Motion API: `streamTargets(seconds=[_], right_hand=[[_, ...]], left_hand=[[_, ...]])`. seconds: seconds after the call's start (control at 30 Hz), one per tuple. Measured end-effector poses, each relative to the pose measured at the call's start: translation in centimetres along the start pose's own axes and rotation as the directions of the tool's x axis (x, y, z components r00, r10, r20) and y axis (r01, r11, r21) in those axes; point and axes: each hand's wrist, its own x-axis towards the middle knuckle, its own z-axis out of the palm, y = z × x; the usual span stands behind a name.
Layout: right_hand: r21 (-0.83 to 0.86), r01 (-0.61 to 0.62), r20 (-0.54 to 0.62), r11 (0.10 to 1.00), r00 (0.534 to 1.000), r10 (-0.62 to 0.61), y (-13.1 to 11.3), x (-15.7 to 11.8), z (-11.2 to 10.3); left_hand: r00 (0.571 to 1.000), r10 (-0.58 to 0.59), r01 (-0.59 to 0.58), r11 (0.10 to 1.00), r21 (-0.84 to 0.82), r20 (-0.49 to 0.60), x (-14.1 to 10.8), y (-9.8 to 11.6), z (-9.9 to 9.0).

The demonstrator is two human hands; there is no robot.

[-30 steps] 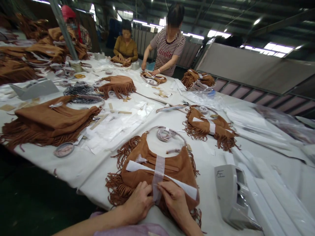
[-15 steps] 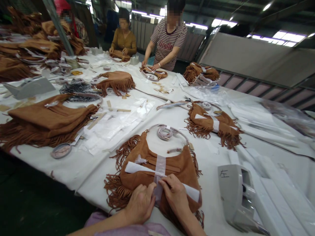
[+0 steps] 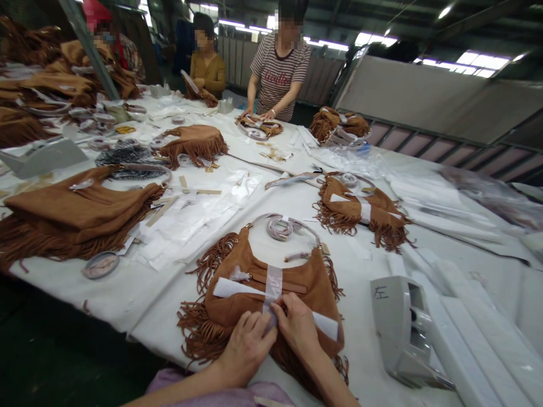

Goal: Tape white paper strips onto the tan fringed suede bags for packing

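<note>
In front of me a brown suede fringed handbag point(image 3: 237, 305) lies on the table, its handle arched away from me. Around its middle runs a translucent wrapping strip point(image 3: 275, 281), crossing over a white paper band point(image 3: 326, 325). My right hand point(image 3: 297, 323) pinches the strip between thumb and forefinger near the band. Close beside it, my left hand point(image 3: 250, 343) is closed with its fingertips on the lower part of the strip. The fingers hide the spot where they meet the strip. Above the bag a coiled, wrapped strap point(image 3: 280, 227) rests inside the handle's curve.
A grey tape dispenser point(image 3: 392, 328) stands at right beside long white foam strips point(image 3: 479, 333). Another banded bag point(image 3: 345, 198) lies beyond it. At left are an unwrapped bag point(image 3: 80, 209) and a tape roll point(image 3: 100, 264). Co-workers handle bags across the white table point(image 3: 169, 299).
My left hand has shifted slightly up and right along the strip, closer to my right hand. Across the table, a seated co-worker has raised a bag. The view has shifted a little.
</note>
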Motion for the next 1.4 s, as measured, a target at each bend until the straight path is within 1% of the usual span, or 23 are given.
streamTargets(seconds=[0.07, 0.13, 0.23, 0.3, 0.37, 0.43, 0.47, 0.53, 0.6, 0.67, 0.73, 0.83, 0.9, 1.0, 1.03, 1.1, 1.17, 1.23, 1.33, 1.4], right_hand=[[0.005, -0.006, -0.006, 1.000, 1.000, 0.007, 0.0, 0.0, -0.1], [0.029, -0.023, -0.005, 0.999, 1.000, 0.023, 0.0, 0.1, -0.1], [0.084, -0.079, 0.000, 0.993, 0.997, 0.080, 0.2, 0.4, 0.2], [0.118, -0.127, 0.009, 0.985, 0.992, 0.127, 0.1, 0.6, 0.3], [0.140, -0.137, 0.026, 0.981, 0.991, 0.135, 0.1, 1.0, -0.1], [0.109, -0.069, 0.008, 0.992, 0.998, 0.069, 0.1, 1.1, -1.1], [0.050, -0.017, -0.022, 0.999, 1.000, 0.018, 0.2, 1.1, -1.7], [-0.138, 0.058, -0.095, 0.989, 0.993, -0.071, 0.7, 0.8, -2.8], [-0.316, 0.054, -0.139, 0.947, 0.985, -0.102, 1.6, 0.2, -3.3], [-0.381, 0.028, -0.147, 0.924, 0.985, -0.090, 2.4, -0.6, -3.0], [-0.359, 0.019, -0.137, 0.933, 0.988, -0.073, 3.0, -1.4, -2.2], [-0.267, 0.025, -0.111, 0.963, 0.992, -0.056, 3.1, -1.9, -1.6], [-0.228, 0.034, -0.145, 0.973, 0.987, -0.069, 2.5, -1.8, -1.7], [-0.218, 0.105, -0.262, 0.970, 0.951, -0.162, 0.9, -0.7, -1.7], [-0.222, 0.141, -0.281, 0.965, 0.938, -0.201, 0.2, -0.1, -1.4], [-0.239, 0.195, -0.259, 0.951, 0.931, -0.256, -1.3, 1.2, -0.4], [-0.269, 0.206, -0.179, 0.941, 0.949, -0.259, -2.3, 2.5, 0.8], [-0.289, 0.178, -0.103, 0.941, 0.971, -0.216, -2.7, 3.3, 2.0], [-0.277, 0.134, -0.048, 0.952, 0.987, -0.153, -2.5, 3.4, 2.8], [-0.259, 0.125, -0.044, 0.958, 0.989, -0.141, -2.3, 3.1, 3.0]], left_hand=[[0.989, 0.131, -0.132, 0.991, -0.013, -0.073, -0.4, -0.2, 0.4], [0.977, 0.200, -0.199, 0.980, 0.015, -0.069, -1.0, -0.6, 0.7], [0.971, 0.239, -0.240, 0.969, 0.061, 0.019, -1.9, -1.2, 0.8], [0.964, 0.250, -0.254, 0.966, 0.039, 0.091, -2.4, -1.6, 0.9], [0.961, 0.244, -0.247, 0.969, 0.011, 0.133, -2.7, -1.8, 1.0], [0.964, 0.227, -0.230, 0.973, 0.002, 0.140, -2.8, -1.8, 1.2], [0.965, 0.221, -0.223, 0.975, 0.000, 0.138, -2.8, -1.8, 1.2], [0.965, 0.223, -0.224, 0.975, -0.013, 0.138, -2.8, -1.9, 1.3], [0.962, 0.231, -0.229, 0.973, -0.031, 0.146, -2.7, -2.1, 1.3], [0.958, 0.237, -0.231, 0.971, -0.056, 0.163, -2.7, -2.5, 1.2], [0.952, 0.243, -0.229, 0.969, -0.093, 0.186, -2.6, -3.0, 0.9], [0.941, 0.255, -0.226, 0.963, -0.147, 0.224, -2.6, -3.6, 0.4], [0.940, 0.240, -0.203, 0.964, -0.169, 0.241, -2.6, -3.6, 0.0], [0.940, 0.207, -0.164, 0.971, -0.174, 0.271, -2.6, -3.2, -0.6], [0.937, 0.202, -0.159, 0.973, -0.165, 0.285, -2.6, -3.1, -0.6], [0.933, 0.196, -0.162, 0.978, -0.133, 0.302, -2.7, -3.0, -0.6], [0.932, 0.216, -0.198, 0.976, -0.090, 0.293, -2.7, -3.0, -0.2], [0.933, 0.262, -0.264, 0.964, -0.027, 0.247, -2.9, -3.1, 0.6], [0.930, 0.350, -0.362, 0.926, 0.107, 0.113, -3.6, -3.2, 2.2], [0.920, 0.391, -0.387, 0.904, 0.183, 0.016, -4.2, -3.4, 3.2]])
